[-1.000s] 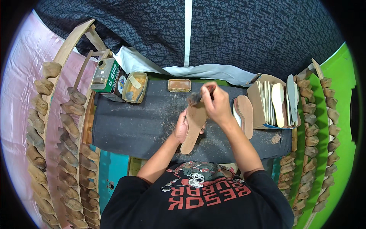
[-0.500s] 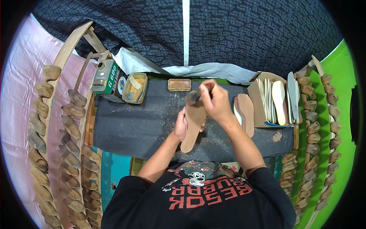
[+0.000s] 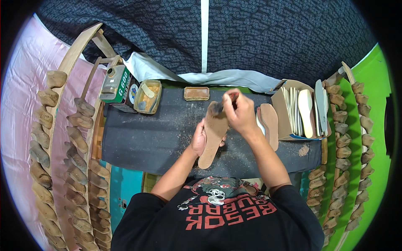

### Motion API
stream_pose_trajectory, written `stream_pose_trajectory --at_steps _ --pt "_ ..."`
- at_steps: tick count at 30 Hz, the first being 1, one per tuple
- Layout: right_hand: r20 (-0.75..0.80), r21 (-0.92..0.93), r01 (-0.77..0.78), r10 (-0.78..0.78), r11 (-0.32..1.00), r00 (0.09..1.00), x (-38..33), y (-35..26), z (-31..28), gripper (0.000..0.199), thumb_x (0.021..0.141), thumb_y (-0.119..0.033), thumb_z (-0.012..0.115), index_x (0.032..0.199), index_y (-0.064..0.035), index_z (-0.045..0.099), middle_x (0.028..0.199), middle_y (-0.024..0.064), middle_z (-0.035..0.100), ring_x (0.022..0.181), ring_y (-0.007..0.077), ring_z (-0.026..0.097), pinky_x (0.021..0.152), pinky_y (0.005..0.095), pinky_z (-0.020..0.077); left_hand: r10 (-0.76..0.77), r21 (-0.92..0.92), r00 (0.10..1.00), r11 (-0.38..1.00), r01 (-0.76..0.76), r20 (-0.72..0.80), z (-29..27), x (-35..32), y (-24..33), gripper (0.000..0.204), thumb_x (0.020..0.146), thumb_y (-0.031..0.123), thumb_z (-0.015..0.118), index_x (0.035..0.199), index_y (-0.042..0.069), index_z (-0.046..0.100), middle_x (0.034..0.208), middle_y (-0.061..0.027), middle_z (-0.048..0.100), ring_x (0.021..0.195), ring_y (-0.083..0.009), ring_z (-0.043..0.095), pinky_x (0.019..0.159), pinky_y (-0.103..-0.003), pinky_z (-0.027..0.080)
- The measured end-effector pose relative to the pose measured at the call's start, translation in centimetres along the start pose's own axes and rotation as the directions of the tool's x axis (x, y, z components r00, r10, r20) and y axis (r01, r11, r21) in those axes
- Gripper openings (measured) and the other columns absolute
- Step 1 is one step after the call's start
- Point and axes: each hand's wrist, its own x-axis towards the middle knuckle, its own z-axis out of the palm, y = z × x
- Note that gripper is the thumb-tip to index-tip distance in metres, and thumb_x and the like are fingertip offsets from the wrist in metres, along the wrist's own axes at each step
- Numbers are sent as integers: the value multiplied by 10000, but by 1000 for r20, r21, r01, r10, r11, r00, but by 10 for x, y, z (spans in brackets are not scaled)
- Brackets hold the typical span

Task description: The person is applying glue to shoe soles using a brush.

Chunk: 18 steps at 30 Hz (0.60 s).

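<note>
A brown shoe insole (image 3: 213,138) is gripped by its edges in my left hand (image 3: 198,140), above the dark cloth of the table. Its wide end points away from me and the narrow end toward me. My right hand (image 3: 241,113) is closed round the handle of a brush (image 3: 217,108) with dark bristles, which touch the wide end of the insole. To the right of that hand lies a small stack of brown insoles (image 3: 270,125) with a pale edge showing.
Brown crumbs litter the dark-covered table (image 3: 134,142). At its far side stand a metal can (image 3: 117,88), a tub of yellowish paste (image 3: 149,97) and a small brown block (image 3: 197,93). A box of insoles (image 3: 289,125) is at right. Racks of wooden shoe lasts (image 3: 77,140) flank both sides.
The right hand has moved slightly right and nearer, bringing the brush from the insole's far tip down onto its upper right part. The left hand keeps its hold almost unmoved.
</note>
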Motion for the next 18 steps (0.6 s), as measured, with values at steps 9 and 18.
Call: stream_pose_trajectory --at_steps 9,18 --pt "115 45 104 -109 994 987 -14 -15 3 98 961 -88 627 924 3 621 729 129 618 615 209 615 594 336 490 15 -92 995 995 -24 -100 6 -3 -3 682 1015 633 252 1354 121 549 1106 -112 669 865 -255 641 709 -403 532" --pt "-43 -83 -36 32 996 999 7 11 -12 118 974 -103 620 971 14 620 756 197 644 667 338 663 634 391 521 -2 -98 1000 995 1 -11 14 -4 3 664 1011 615 273 1390 134 529 1171 -132 645 831 -280 586 671 -411 497"
